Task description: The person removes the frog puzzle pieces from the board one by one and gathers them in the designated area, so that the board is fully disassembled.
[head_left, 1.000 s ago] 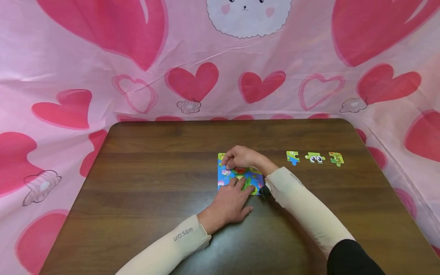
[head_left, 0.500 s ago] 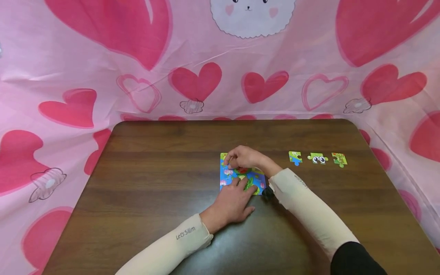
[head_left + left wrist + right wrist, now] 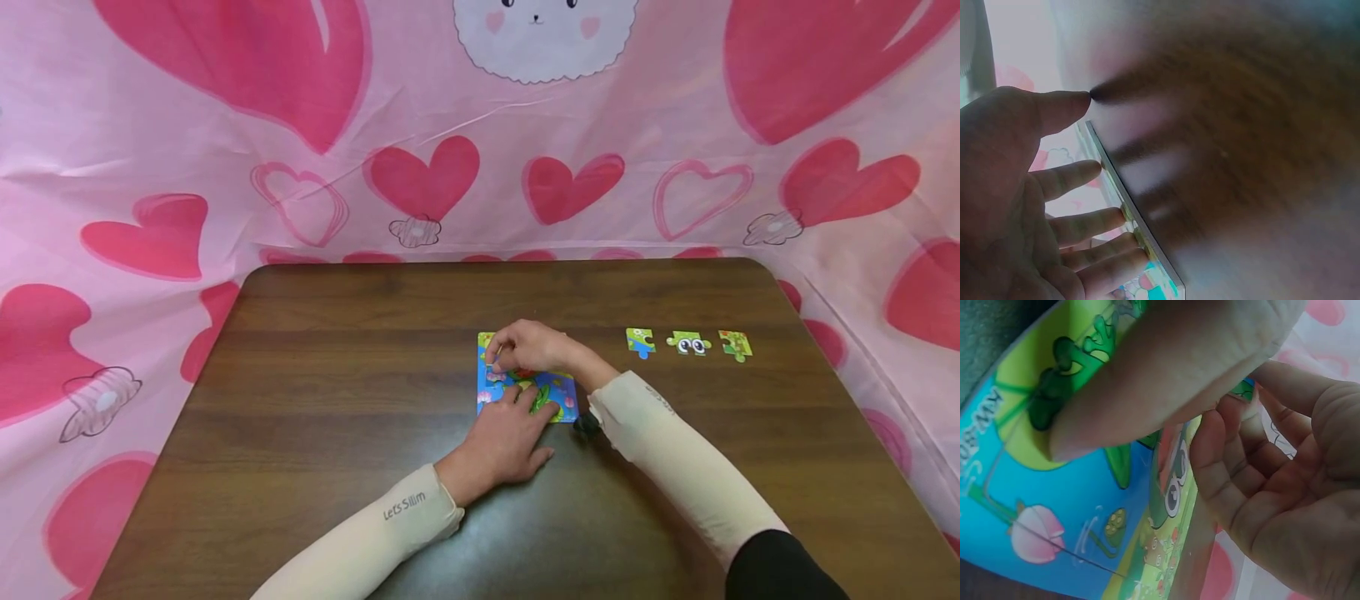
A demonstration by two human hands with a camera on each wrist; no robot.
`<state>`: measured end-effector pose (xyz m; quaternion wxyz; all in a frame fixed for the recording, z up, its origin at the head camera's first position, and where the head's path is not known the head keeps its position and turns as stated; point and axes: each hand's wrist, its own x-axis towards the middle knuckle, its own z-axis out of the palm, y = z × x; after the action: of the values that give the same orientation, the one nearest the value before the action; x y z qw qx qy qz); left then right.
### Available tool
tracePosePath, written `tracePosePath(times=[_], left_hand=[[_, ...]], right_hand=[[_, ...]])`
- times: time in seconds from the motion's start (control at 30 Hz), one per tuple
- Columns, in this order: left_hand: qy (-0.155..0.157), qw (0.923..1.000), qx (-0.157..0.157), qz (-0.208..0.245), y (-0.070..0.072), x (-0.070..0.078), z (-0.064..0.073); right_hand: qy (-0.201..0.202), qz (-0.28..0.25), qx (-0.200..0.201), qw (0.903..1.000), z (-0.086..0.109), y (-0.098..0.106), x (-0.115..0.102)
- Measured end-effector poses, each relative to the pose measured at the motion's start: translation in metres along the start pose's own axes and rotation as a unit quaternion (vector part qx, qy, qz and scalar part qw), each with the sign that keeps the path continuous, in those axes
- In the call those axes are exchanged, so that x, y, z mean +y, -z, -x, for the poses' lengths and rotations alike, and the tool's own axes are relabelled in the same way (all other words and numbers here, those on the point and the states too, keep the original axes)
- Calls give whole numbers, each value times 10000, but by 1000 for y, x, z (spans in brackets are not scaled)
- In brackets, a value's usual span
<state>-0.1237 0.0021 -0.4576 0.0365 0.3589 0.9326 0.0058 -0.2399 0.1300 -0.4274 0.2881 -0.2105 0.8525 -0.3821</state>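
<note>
A square jigsaw puzzle (image 3: 567,398) with a green frog on a blue ground lies on the table. My left hand (image 3: 501,442) rests on its near half with fingers spread and fairly straight; in the left wrist view the fingertips (image 3: 1116,219) lie along the puzzle's edge (image 3: 1141,219). Over the upper left part, my right hand (image 3: 528,346) pinches a small puzzle piece (image 3: 1244,390) between thumb and fingers. Only a green and blue bit of that piece shows. In the right wrist view the frog's eyes (image 3: 1174,497) appear beyond a left finger. The right hand covers the puzzle's upper middle.
Three loose puzzle pieces lie in a row to the right: a blue and green one (image 3: 641,342), one with two eyes (image 3: 688,343) and a green one (image 3: 736,344). The brown wooden table (image 3: 337,400) meets a pink heart-printed cloth (image 3: 495,237) at the back.
My right fingertips have shifted slightly to the left over the puzzle's upper left part. The left hand stays on the puzzle, and the three loose pieces lie as before.
</note>
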Motion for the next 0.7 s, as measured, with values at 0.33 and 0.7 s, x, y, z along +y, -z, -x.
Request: tracePosePath(times=[0.33, 0.7], left_hand=[[-19, 10000, 53, 34, 0, 0, 1], [-39, 9997, -65, 239, -1, -2, 0]], right_hand=[[205, -267, 258, 9991, 3, -5, 12], [-16, 747, 711, 9947, -7, -7, 6]])
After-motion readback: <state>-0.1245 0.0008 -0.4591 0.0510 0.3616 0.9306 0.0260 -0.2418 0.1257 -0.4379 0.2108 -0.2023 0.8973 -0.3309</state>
